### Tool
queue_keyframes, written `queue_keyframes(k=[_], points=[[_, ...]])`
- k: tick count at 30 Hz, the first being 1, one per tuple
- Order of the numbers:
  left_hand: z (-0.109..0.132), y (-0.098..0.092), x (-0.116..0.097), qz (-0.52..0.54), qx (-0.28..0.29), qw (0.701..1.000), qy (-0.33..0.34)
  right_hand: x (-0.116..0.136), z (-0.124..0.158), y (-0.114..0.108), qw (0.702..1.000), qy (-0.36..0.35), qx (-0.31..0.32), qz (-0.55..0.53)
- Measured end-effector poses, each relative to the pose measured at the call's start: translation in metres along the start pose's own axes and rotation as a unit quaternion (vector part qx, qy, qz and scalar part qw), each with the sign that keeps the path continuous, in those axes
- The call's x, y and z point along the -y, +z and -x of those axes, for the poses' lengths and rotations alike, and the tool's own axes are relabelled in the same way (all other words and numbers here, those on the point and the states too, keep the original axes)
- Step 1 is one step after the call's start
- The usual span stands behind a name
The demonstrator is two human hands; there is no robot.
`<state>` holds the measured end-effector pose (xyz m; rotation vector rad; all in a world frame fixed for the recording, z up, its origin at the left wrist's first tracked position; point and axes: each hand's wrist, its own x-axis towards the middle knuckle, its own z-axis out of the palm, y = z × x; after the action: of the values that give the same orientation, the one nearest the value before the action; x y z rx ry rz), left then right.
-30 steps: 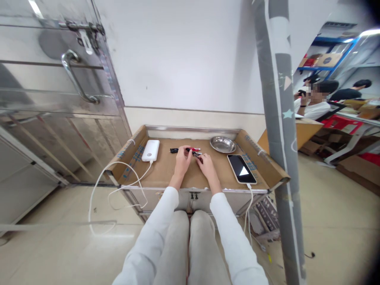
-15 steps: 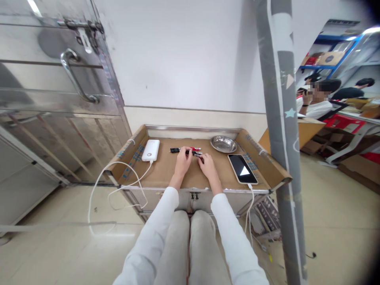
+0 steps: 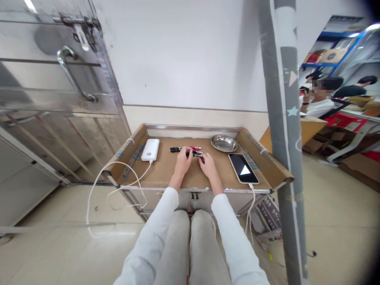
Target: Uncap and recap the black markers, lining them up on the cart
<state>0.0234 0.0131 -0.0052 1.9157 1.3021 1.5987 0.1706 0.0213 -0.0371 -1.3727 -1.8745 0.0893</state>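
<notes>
My left hand [image 3: 182, 162] and my right hand [image 3: 208, 164] rest on the cardboard-lined tray table [image 3: 166, 170], fingers curled together over a thin black pen [image 3: 194, 153] held between them. A black pen [image 3: 175, 149] and a red pen [image 3: 196, 148] lie just beyond my fingertips. Both sleeves are white and my knees show below the table edge.
A white power bank [image 3: 150, 149] with a looping white cable [image 3: 97, 186] lies at the left. A steel dish [image 3: 223, 143] and a phone [image 3: 243, 168] on a cable lie at the right. A grey post [image 3: 285, 130] stands right; steel cabinet [image 3: 53, 91] left. Other people sit far right.
My hands have barely shifted; the left fingers slid slightly along the pens. The view drifted a little to the left.
</notes>
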Motion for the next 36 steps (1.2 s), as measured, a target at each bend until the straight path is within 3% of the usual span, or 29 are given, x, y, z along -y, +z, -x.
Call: queue_keyframes(k=[14,22,29,36], points=[[0.0005,0.0067,0.0063,-0.101,0.176,0.979,0.035,-0.0034,-0.0005,0.0039,1.0,-0.003,-0.013,0.001],[0.0012,0.0041,0.0008,-0.113,0.197,0.971,0.07,-0.0012,-0.0012,0.0009,1.0,0.01,-0.006,-0.003],[0.0013,0.0033,0.0002,-0.133,0.215,0.965,0.061,-0.0013,-0.0011,0.0016,1.0,0.016,-0.01,-0.017],[0.0019,0.0052,0.0041,-0.146,0.199,0.968,0.047,-0.0026,-0.0011,0.0034,1.0,0.012,-0.012,-0.025]])
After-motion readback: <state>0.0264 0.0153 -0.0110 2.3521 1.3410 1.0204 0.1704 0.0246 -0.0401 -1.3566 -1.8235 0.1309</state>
